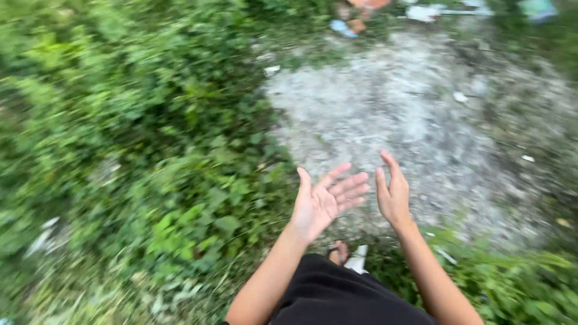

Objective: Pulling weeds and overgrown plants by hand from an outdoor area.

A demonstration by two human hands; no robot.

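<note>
Outdoors, left hand [322, 204] and right hand [392, 195] spread empty above gravel [409, 114].

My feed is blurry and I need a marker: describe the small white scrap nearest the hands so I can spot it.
Start at the pale bare patch of ground right of the green plants. Below the open, empty left hand and right hand, beside a sandalled foot, lies a white scrap, the only white piece touching the dark shorts' edge.

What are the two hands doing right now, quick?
Left hand: open, palm up, fingers spread, holding nothing.
Right hand: open, fingers straight, holding nothing.
</note>
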